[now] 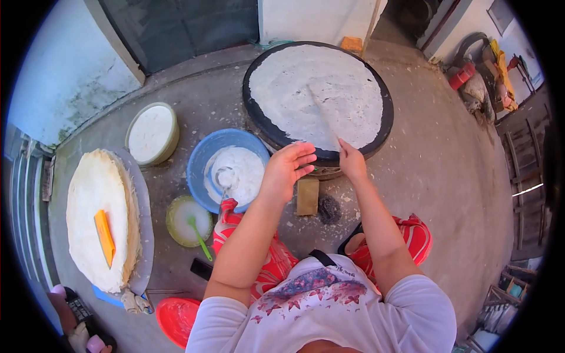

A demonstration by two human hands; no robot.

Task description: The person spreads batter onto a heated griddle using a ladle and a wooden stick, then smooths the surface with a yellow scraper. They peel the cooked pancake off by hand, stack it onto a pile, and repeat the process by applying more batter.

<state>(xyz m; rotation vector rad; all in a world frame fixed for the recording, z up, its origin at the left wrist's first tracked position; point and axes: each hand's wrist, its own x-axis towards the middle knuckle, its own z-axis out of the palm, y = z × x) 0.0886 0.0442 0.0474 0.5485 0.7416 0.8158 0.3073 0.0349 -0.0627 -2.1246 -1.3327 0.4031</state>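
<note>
A wide black round griddle (386, 120) carries a thin pale layer of batter (282, 76) over most of its top. My right hand (352, 160) is closed round the lower end of a long flat wooden spreader (322, 109), whose far part lies on the batter. Near the griddle's front edge, my left hand (292, 167) is raised with its fingers apart and holds nothing. Just left of it stands a blue basin (198, 154) with white batter and a metal ladle (225, 178) inside.
At the left, a tall stack of pale flat rounds (88, 194) bears an orange scraper (105, 237). A tub of white batter (172, 138), a green bowl (172, 226), a phone (201, 269) and a red basin (170, 317) are on the floor. A yellowish block (307, 197) lies before the griddle.
</note>
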